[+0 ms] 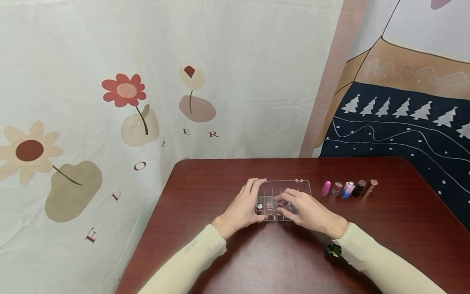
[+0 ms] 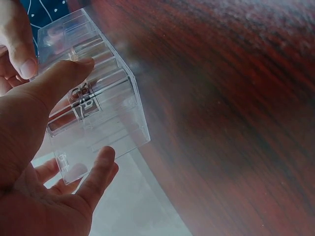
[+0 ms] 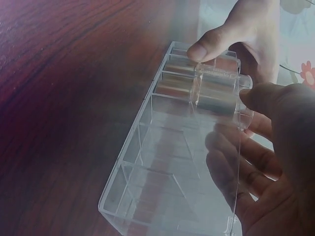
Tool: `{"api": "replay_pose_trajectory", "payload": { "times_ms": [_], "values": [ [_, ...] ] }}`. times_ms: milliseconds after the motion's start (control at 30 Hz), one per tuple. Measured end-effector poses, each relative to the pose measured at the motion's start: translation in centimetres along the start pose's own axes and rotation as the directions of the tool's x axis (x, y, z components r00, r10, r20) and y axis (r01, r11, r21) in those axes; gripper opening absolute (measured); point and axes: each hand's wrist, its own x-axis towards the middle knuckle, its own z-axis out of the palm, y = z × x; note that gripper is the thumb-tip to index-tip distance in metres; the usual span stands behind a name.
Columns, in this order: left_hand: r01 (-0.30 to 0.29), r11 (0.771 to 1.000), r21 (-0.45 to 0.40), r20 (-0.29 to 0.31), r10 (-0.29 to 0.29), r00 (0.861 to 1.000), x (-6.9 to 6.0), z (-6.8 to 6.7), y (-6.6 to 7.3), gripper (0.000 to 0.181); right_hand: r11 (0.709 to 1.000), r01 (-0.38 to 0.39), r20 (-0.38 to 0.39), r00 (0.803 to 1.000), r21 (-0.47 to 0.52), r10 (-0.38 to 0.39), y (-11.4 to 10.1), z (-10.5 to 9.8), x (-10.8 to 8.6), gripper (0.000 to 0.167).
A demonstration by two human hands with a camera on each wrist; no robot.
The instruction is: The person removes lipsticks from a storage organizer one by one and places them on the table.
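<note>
A clear plastic organizer (image 1: pixel 269 192) with small compartments stands on the table under both hands. My left hand (image 1: pixel 240 208) grips its left end, thumb on the near side and fingers on the far side. Lipsticks stand in the near compartments, among them a black-topped lipstick (image 1: pixel 260 206) beside my left thumb. My right hand (image 1: pixel 306 210) is over the middle of the organizer, its thumb and index finger at the top of a clear-capped lipstick (image 3: pixel 216 101). That lipstick sits partly down in a compartment. My right fingers partly hide it in the head view.
To the right of the organizer stands a row of several lipsticks: a pink one (image 1: pixel 326 188), a clear-topped one (image 1: pixel 336 189), a blue-and-purple one (image 1: pixel 347 190), a black one (image 1: pixel 359 188) and a rose-gold one (image 1: pixel 371 188). A printed curtain (image 1: pixel 257 81) hangs behind the dark red table (image 1: pixel 205 175).
</note>
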Motion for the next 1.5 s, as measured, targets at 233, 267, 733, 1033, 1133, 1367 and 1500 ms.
{"api": "replay_pose_trajectory", "payload": {
  "times_ms": [233, 267, 733, 1033, 1133, 1367, 1500],
  "values": [
    [0.001, 1.000, -0.005, 0.002, -0.001, 1.000, -0.1, 0.0, 0.1, 0.124, 1.000, 0.011, 0.004, 1.000, 0.025, -0.011, -0.2, 0.0, 0.0, 0.022],
    [0.001, 1.000, -0.006, 0.002, -0.001, 1.000, -0.1, 0.0, 0.1, 0.124, 1.000, 0.013, 0.003, 1.000, 0.024, -0.013, -0.2, 0.0, 0.0, 0.022],
    [-0.005, 1.000, -0.001, -0.010, 0.005, 1.000, 0.0, 0.0, 0.1, 0.123, 0.997, 0.062, -0.061, 0.996, 0.041, -0.059, -0.2, -0.4, 0.0, 0.022],
    [-0.019, 1.000, 0.008, -0.028, 0.019, 0.999, -0.1, 0.0, 0.1, 0.123, 0.996, 0.078, -0.095, 0.993, 0.038, -0.074, -0.2, -1.1, 0.0, 0.027],
    [-0.016, 1.000, 0.010, -0.027, 0.016, 0.999, -0.1, 0.0, 0.1, 0.123, 0.995, 0.093, -0.112, 0.990, 0.038, -0.088, -0.3, -1.3, 0.1, 0.029],
    [-0.011, 1.000, 0.006, -0.022, 0.012, 1.000, -0.1, 0.0, 0.1, 0.123, 0.996, 0.090, -0.121, 0.989, 0.023, -0.087, -0.4, -1.8, 0.2, 0.031],
    [-0.001, 1.000, 0.003, -0.009, 0.001, 1.000, -0.1, 0.0, 0.1, 0.125, 0.997, 0.078, -0.117, 0.990, 0.015, -0.076, -0.5, -2.2, 0.2, 0.030]
  ]
}}
